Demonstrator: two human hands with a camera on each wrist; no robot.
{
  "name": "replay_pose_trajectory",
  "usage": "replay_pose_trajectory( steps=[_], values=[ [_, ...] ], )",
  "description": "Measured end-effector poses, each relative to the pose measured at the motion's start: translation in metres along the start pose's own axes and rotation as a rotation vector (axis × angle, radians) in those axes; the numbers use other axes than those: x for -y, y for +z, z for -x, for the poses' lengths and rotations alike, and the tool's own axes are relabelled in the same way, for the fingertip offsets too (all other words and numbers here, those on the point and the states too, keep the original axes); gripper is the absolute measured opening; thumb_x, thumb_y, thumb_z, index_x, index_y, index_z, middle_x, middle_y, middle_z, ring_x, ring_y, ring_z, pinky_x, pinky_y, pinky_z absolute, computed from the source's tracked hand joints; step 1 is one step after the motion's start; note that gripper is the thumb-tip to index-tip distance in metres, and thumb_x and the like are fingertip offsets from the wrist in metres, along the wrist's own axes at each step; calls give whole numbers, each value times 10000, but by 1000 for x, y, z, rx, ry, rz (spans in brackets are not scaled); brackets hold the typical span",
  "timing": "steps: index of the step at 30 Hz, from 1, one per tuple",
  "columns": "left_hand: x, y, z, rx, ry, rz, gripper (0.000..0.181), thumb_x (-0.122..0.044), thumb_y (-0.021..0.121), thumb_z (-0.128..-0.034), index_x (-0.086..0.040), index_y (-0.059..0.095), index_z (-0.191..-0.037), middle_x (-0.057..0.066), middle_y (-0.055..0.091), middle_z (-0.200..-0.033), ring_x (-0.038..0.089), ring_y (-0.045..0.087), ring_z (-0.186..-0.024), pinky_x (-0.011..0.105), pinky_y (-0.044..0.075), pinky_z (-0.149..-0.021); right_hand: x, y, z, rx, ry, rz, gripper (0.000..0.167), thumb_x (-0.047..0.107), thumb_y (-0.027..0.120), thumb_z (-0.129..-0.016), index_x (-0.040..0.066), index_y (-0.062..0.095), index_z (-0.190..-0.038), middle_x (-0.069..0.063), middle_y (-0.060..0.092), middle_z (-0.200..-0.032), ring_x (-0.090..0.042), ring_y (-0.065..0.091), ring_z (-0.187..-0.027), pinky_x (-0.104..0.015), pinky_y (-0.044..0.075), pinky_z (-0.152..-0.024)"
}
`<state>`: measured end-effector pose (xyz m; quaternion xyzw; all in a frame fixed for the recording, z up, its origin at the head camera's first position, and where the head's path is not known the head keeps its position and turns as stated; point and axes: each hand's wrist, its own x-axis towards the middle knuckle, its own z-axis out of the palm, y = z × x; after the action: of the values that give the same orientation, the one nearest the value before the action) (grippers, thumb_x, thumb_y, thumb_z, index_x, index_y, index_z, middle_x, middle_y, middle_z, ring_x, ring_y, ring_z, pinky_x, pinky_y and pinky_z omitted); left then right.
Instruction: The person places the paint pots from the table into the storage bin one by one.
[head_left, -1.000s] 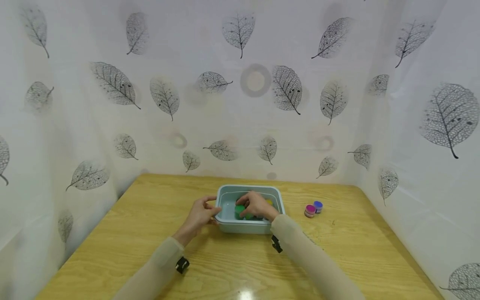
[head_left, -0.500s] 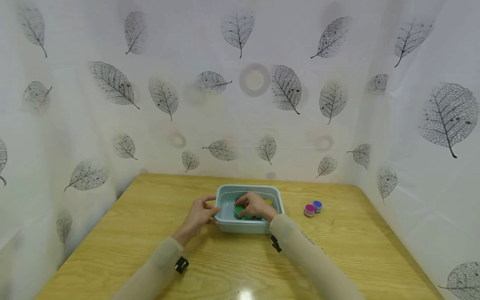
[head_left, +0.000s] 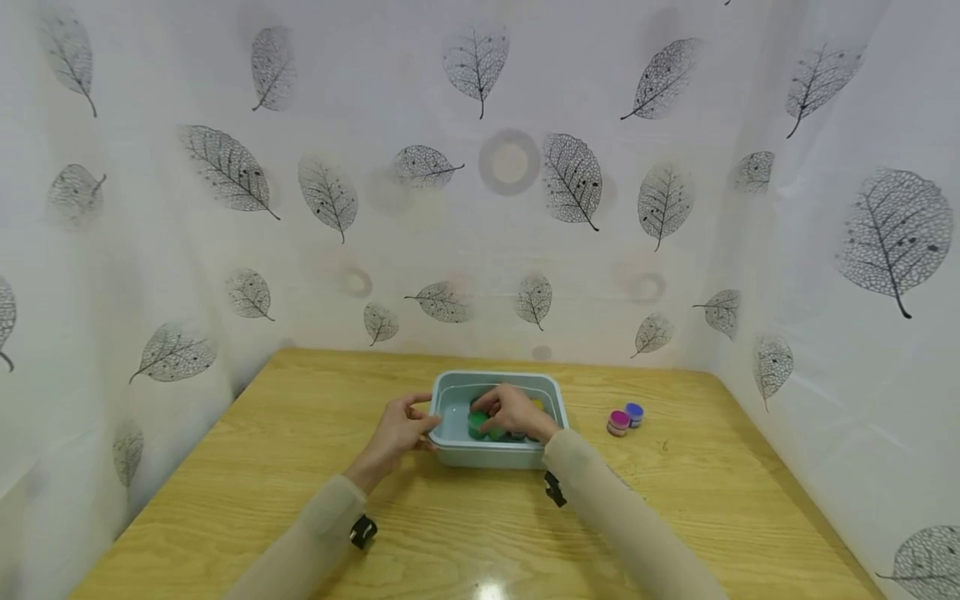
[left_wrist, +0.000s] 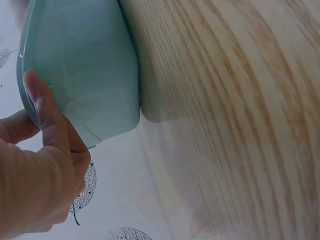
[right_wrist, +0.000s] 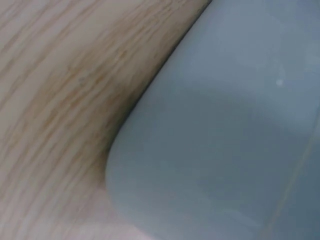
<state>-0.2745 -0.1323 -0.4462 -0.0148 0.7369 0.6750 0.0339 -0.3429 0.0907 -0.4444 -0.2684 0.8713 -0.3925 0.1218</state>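
Observation:
A pale blue-green plastic bin stands on the wooden table in the head view. My left hand pinches its left rim, and the left wrist view shows the fingers on either side of that rim. My right hand reaches down inside, holding a small green-lidded jar between thumb and fingers. A yellow thing and other small items lie under and beside this hand, mostly hidden by it. Only the outer wall of the bin and the table appear in the right wrist view.
Two small jars stand close together on the table to the right of the bin, one with a magenta lid and one with a blue lid. A leaf-patterned curtain surrounds the back and sides of the table.

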Motion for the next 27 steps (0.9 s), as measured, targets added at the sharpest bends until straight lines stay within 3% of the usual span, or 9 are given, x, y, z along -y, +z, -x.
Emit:
replay_pose_trajectory(
  steps=[7, 15, 22, 27],
  values=[
    [1, 1, 0, -2, 5, -3, 514, 36, 661, -887, 33, 494, -1373, 99, 541, -862, 161, 628, -636, 325, 611, -551, -2, -12, 7, -5, -16, -50, 343, 33, 765, -816, -1, 703, -1152, -162, 722, -1015, -139, 610, -725, -247, 499, -520],
    [0, 1, 1, 2, -8, -6, 515, 39, 658, -887, 36, 491, -1375, 105, 548, -863, 170, 631, -638, 322, 614, -557, 0, -31, 16, 25, -51, -29, 318, 67, 740, -851, 26, 701, -1164, -109, 716, -1105, -173, 666, -943, -295, 583, -819],
    [0, 0, 0, -3, -3, -11, 512, 43, 661, -881, 31, 503, -1368, 112, 552, -864, 171, 626, -639, 319, 613, -556, -1, -48, 26, 43, -44, -101, 357, 107, 700, -896, -5, 648, -1231, -166, 677, -1197, -193, 656, -1042, -343, 576, -911],
    [0, 1, 0, -8, 0, -17, 508, 40, 664, -879, 26, 512, -1363, 114, 562, -860, 167, 626, -636, 331, 614, -557, -8, -61, 38, 32, -21, -211, 380, 65, 671, -911, -62, 598, -1261, -259, 629, -1241, -298, 657, -1070, -447, 574, -928]
  ],
)
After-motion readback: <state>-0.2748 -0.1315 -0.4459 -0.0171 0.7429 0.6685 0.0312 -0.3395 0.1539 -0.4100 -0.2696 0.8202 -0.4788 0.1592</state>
